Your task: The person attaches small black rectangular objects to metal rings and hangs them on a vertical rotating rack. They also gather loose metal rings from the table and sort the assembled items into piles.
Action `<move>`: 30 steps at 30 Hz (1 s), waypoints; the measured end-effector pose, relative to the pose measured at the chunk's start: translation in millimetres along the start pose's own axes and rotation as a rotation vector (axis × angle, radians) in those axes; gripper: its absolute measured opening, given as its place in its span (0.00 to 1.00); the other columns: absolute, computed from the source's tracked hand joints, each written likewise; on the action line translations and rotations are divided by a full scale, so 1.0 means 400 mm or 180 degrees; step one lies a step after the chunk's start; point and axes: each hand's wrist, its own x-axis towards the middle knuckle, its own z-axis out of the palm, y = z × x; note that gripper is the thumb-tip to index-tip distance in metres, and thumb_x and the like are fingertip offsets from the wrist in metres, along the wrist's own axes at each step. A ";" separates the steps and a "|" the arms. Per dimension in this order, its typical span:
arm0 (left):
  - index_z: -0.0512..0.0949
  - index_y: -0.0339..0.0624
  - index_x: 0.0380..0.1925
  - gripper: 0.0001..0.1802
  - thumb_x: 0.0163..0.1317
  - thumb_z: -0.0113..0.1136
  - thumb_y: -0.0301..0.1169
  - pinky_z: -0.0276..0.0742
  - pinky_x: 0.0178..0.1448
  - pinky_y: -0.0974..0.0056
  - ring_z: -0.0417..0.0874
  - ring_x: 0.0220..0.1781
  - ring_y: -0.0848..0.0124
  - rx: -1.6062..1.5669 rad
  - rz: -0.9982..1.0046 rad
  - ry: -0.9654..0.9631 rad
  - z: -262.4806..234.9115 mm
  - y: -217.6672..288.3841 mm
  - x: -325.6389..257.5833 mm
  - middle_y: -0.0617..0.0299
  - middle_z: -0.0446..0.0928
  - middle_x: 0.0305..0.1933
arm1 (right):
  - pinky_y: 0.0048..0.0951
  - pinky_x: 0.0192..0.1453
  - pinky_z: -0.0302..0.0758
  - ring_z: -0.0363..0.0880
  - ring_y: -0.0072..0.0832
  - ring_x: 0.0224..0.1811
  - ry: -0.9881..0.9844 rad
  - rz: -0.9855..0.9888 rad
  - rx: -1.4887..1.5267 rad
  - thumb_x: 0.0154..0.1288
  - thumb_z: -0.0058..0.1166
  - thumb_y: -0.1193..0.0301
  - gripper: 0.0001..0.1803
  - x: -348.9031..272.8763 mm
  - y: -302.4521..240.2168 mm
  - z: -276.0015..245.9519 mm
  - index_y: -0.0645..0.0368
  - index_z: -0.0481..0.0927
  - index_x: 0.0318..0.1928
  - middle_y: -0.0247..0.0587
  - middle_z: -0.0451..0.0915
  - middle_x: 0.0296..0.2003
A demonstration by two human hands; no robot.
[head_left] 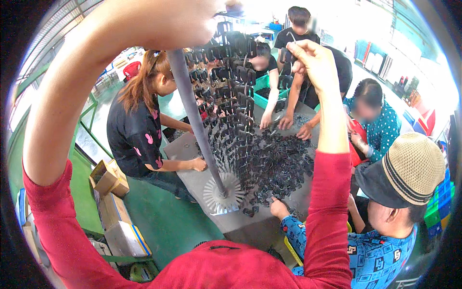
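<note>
Left of the grey pole (190, 106), cardboard boxes (108, 178) stand along a green floor (166, 226), which gives open room between them and the worktop (182, 147). Nearer the pole on that side, a co-worker in a black T-shirt (134, 130) leans in, one hand at the worktop's left edge, the other partly lost behind the pole.

The wearer's left hand (192, 21) is raised at the pole's top and covers it; the fingers are cut off or washed out at the upper rim, so I cannot tell its grip. At the pole's foot, the round slatted base (223, 193) sits near the worktop's front edge, where a strip of grey surface shows.

Just right of the pole hang dense strands of black clips (238, 62), overlapping too much to separate; lower down they merge visually with the heap of black clips (284, 161). Behind them, a green crate (261, 99) is partly covered by arms.

Farther right of the pole, the wearer's right hand (310, 58) is raised, its grip pinched narrow on a thin wire hook (290, 36); dark pieces (286, 59) hang beside the fingers, their attachment hard to make out. Co-workers crowd the worktop's right edge, leaving little room there; a yellow crate (292, 251) is mostly hidden by a blue patterned sleeve (293, 232).
</note>
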 end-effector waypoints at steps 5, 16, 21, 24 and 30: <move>0.66 0.19 0.53 0.27 0.50 0.46 0.21 0.80 0.42 0.66 0.79 0.37 0.61 0.0012 -0.0283 -0.0113 -0.005 0.042 -0.002 0.36 0.76 0.41 | 0.18 0.29 0.70 0.75 0.16 0.25 0.0588 -0.0809 -0.2085 0.59 0.60 0.64 0.14 0.001 0.048 -0.022 0.57 0.81 0.43 0.31 0.79 0.26; 0.75 0.22 0.29 0.12 0.44 0.47 0.18 0.78 0.36 0.58 0.81 0.30 0.55 0.0178 -0.0214 -0.0238 0.006 0.043 0.008 0.39 0.78 0.28 | 0.13 0.17 0.54 0.59 0.09 0.13 -0.0080 -0.0041 0.0914 0.60 0.59 0.68 0.09 -0.120 -0.148 0.163 0.59 0.84 0.37 0.25 0.76 0.19; 0.73 0.21 0.40 0.19 0.46 0.43 0.17 0.79 0.43 0.57 0.82 0.36 0.55 -0.0116 -0.0683 -0.0913 -0.051 0.020 0.061 0.38 0.78 0.34 | 0.14 0.17 0.55 0.58 0.10 0.14 -0.0119 0.0072 0.0812 0.62 0.58 0.65 0.12 -0.069 -0.049 0.086 0.58 0.82 0.41 0.25 0.71 0.18; 0.69 0.22 0.50 0.26 0.47 0.42 0.17 0.79 0.41 0.57 0.82 0.36 0.56 0.0623 0.1034 0.0503 0.065 -0.145 0.055 0.39 0.78 0.37 | 0.16 0.20 0.63 0.65 0.12 0.15 -0.0405 0.0270 0.0135 0.58 0.61 0.66 0.15 0.020 0.046 0.009 0.61 0.80 0.43 0.29 0.75 0.20; 0.71 0.22 0.48 0.24 0.47 0.47 0.21 0.77 0.34 0.56 0.80 0.30 0.58 -0.0310 0.0051 -0.0487 -0.061 -0.004 0.034 0.40 0.78 0.34 | 0.17 0.26 0.69 0.74 0.14 0.23 0.0125 -0.0857 -0.1766 0.55 0.63 0.67 0.18 0.037 0.026 -0.022 0.60 0.78 0.46 0.35 0.80 0.29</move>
